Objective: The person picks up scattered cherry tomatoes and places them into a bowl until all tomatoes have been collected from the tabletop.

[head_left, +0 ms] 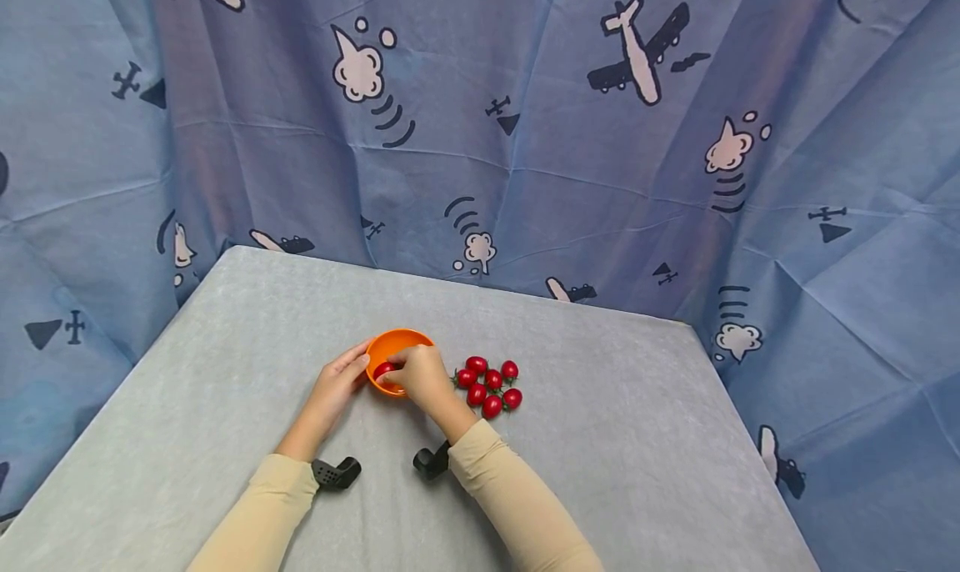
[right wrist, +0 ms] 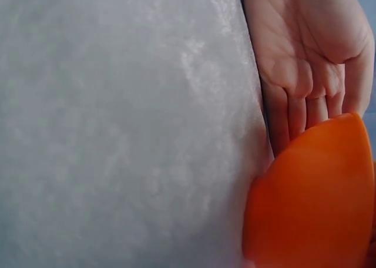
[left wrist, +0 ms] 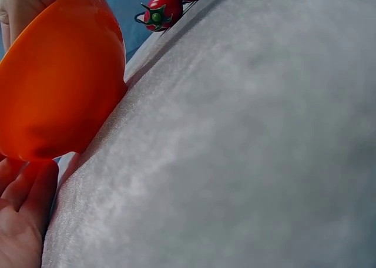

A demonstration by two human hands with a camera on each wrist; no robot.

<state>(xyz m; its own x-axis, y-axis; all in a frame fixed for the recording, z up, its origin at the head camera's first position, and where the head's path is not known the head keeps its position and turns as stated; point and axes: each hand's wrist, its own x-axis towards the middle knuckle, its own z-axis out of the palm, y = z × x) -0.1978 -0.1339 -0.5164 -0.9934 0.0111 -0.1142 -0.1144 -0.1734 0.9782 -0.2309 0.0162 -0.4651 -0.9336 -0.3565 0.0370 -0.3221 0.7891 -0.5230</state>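
An orange bowl (head_left: 401, 337) stands on the table, a red cherry tomato (head_left: 384, 370) showing inside it. My left hand (head_left: 337, 388) steadies the bowl's left side, its fingers straight along the outer wall and the thumb at the rim, as the right wrist view also shows. Over the rim from the right, my right hand (head_left: 422, 373) reaches into the bowl and pinches that tomato between thumb and fingers. Just right of this hand lies a cluster of cherry tomatoes (head_left: 476, 395) with green stems, two of the tomatoes (left wrist: 163, 12) visible in the left wrist view.
A pale grey cloth covers the table (head_left: 637, 439), whose far edge meets a blue curtain (head_left: 450, 138) printed with airplanes and clouds. Black wrist devices (head_left: 336, 474) sit at both cuffs, close over the cloth.
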